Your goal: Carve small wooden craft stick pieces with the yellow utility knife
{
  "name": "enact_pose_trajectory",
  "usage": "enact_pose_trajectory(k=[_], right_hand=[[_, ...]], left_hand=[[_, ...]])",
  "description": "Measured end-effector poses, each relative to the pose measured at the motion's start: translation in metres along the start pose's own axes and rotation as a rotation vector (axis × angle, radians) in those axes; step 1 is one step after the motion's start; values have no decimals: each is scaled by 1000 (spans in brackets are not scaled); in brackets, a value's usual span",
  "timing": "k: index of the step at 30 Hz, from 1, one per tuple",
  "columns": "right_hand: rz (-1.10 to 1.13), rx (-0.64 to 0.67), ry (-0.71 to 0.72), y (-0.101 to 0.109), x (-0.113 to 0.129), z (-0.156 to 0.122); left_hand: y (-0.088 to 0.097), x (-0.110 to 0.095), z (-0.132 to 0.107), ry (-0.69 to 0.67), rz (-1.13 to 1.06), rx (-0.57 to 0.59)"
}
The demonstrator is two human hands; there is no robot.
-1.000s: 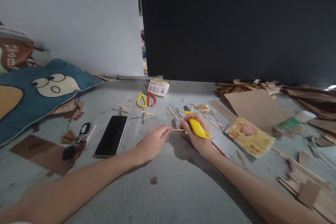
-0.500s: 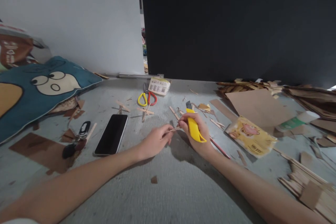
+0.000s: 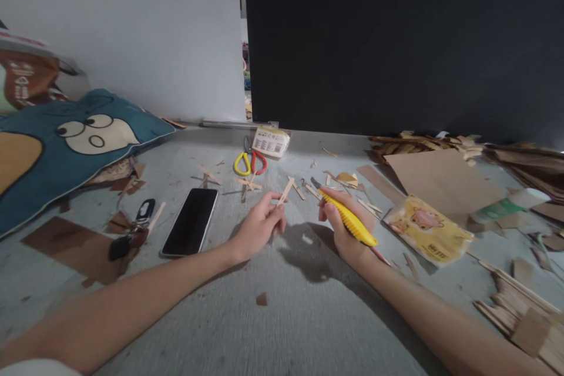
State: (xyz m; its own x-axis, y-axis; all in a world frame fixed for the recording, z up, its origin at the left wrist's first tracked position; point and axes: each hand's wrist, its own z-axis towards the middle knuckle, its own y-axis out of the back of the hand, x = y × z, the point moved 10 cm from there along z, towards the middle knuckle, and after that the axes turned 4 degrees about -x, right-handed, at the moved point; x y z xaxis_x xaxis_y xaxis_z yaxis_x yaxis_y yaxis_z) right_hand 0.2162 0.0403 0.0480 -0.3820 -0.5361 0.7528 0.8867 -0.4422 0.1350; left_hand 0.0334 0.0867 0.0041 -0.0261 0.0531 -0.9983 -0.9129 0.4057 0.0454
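Note:
My left hand [image 3: 261, 224] pinches a thin wooden stick [image 3: 285, 192] that points up and to the right, just above the grey floor [image 3: 282, 305]. My right hand [image 3: 346, 229] is wrapped round a yellow utility knife [image 3: 348, 218], its blade tip aimed up-left. The two hands are a short way apart, with a small pale offcut [image 3: 307, 239] lying on the floor between them.
A black phone [image 3: 191, 229] and keys [image 3: 130, 238] lie left of my left hand. Yellow-and-red scissors [image 3: 249, 163], a small packet [image 3: 271, 141] and loose sticks lie behind. A yellow pouch [image 3: 427, 229], cardboard sheet [image 3: 440, 179] and wood strips [image 3: 515, 305] sit right; a blue cushion [image 3: 66, 147] left.
The hands have drawn apart. My left hand lifted the stick away to the left, my right hand swung the knife outward, and a small offcut now lies between them.

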Motion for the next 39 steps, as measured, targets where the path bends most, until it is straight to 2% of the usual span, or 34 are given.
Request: enact_pose_trajectory(k=[6, 12, 16, 23, 29, 33, 39], right_hand=[[-70, 115, 115, -11, 25, -4], [-58, 297, -64, -28, 17, -11], [-4, 377, -49, -35, 20, -12], [-12, 402, -25, -37, 18, -12], [-46, 372, 1, -37, 17, -10], [24, 342, -93, -39, 7, -10], [192, 375, -232, -44, -8, -15]], left_hand=[[3, -4, -2, -31, 81, -33], [-4, -13, -5, -116, 379, 32], [-6, -17, -6, -134, 444, 46], [-5, -14, -6, -127, 478, 48], [-3, -18, -5, -168, 538, 31], [-3, -17, -5, -163, 571, 30], [-4, -11, -5, -146, 603, 38]])
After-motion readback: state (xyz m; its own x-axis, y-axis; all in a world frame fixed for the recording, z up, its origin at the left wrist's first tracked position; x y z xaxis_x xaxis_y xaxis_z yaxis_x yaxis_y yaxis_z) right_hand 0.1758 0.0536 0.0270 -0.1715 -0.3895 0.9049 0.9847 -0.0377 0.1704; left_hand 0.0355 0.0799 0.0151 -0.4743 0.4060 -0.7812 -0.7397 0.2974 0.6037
